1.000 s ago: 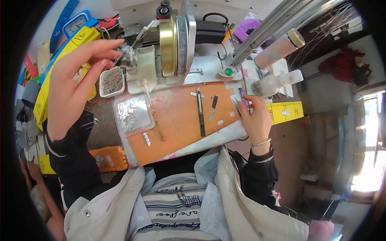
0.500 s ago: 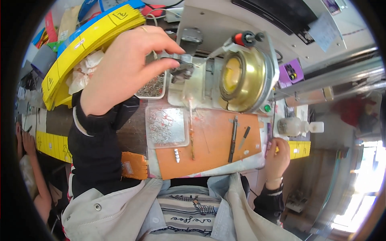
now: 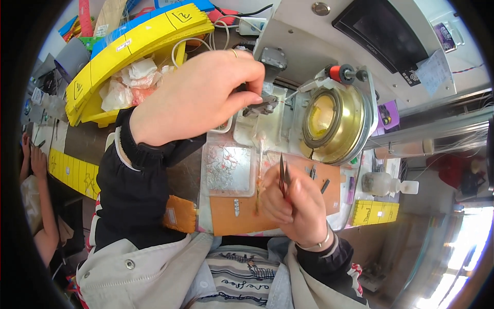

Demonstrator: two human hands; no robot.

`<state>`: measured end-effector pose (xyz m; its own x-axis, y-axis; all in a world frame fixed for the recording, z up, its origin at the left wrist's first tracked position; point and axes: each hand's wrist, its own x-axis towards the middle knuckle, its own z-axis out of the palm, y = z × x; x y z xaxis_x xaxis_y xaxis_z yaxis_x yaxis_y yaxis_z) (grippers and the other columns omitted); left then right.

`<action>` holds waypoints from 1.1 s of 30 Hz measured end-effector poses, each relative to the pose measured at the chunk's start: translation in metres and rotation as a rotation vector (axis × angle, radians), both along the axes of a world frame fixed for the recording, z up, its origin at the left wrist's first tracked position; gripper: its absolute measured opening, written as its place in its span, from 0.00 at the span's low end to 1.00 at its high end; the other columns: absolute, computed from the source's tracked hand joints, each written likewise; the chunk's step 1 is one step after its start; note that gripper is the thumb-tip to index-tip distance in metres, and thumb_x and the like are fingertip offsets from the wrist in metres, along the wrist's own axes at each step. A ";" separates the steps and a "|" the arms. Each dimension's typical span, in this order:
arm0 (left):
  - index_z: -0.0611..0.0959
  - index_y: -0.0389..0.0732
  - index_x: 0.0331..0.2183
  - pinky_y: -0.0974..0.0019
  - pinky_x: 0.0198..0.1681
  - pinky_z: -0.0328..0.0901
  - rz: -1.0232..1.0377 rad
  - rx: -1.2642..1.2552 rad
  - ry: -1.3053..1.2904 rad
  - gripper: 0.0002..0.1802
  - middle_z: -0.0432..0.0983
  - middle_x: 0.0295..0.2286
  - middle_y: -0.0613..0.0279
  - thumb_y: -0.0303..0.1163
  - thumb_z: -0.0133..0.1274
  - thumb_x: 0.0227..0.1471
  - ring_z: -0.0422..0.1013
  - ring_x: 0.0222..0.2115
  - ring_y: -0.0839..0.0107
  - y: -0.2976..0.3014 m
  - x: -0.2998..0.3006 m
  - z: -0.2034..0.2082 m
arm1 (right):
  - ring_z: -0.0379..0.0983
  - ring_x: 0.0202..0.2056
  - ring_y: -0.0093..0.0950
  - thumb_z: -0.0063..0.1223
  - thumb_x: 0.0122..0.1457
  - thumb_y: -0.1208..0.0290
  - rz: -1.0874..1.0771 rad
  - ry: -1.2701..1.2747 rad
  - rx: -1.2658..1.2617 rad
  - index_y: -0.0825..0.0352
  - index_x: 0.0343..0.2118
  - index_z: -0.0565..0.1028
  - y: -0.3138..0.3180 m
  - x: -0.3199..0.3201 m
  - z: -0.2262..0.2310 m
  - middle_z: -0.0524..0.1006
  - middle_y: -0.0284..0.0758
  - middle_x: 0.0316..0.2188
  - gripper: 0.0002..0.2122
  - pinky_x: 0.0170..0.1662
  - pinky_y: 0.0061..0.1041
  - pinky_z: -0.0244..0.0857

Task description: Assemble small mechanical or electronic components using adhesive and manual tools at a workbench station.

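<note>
My left hand (image 3: 198,98) reaches over the work area, with thumb and forefinger closed on a small dark metal part (image 3: 261,107) of the bench machine. Some of its fingertips are hidden behind the hand. My right hand (image 3: 301,206) is closed around dark, fine-pointed tweezers (image 3: 284,175), points upward, above the orange-brown board (image 3: 234,220). Between the hands lies a clear shallow tray (image 3: 229,170) of small wire-like pieces. A thin rod (image 3: 260,159) runs beside that tray. To the right of the metal part sits a round brass-coloured drum (image 3: 342,123).
Stacked yellow strips and a yellow bin (image 3: 108,118) with crumpled white wrapping stand at left. A red spool (image 3: 340,73) sits above the drum. At right are a clear bottle (image 3: 375,183) and a purple holder (image 3: 388,114). Another person's hands (image 3: 38,162) show at far left.
My right hand has moved left from the board's right edge to above the board, and tweezers now show in it. My left hand stays at the metal part. The view has shifted slightly.
</note>
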<state>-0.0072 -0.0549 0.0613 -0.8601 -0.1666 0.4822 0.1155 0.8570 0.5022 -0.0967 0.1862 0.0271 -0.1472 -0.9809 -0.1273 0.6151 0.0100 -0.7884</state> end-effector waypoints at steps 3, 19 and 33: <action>0.74 0.34 0.30 0.63 0.28 0.62 -0.072 0.091 -0.024 0.07 0.70 0.22 0.58 0.24 0.58 0.52 0.68 0.23 0.65 0.004 -0.001 0.002 | 0.46 0.16 0.13 0.32 0.73 0.49 -0.034 -0.391 -0.034 0.67 0.44 0.69 -0.021 -0.003 -0.003 0.54 0.20 0.16 0.23 0.20 0.16 0.43; 0.73 0.37 0.32 0.78 0.24 0.53 -0.102 0.899 -0.111 0.05 0.65 0.21 0.76 0.25 0.51 0.62 0.58 0.22 0.90 0.025 -0.013 0.004 | 0.43 0.16 0.13 0.32 0.73 0.48 -0.079 -0.555 0.016 0.61 0.38 0.68 -0.054 -0.013 -0.006 0.52 0.19 0.16 0.20 0.18 0.16 0.39; 0.73 0.37 0.33 0.78 0.24 0.53 -0.129 0.778 -0.013 0.04 0.64 0.20 0.76 0.24 0.52 0.60 0.58 0.22 0.89 0.026 0.001 0.017 | 0.45 0.16 0.13 0.38 0.73 0.53 -0.179 -0.461 0.111 0.59 0.34 0.68 -0.058 -0.009 -0.001 0.53 0.19 0.15 0.16 0.19 0.15 0.40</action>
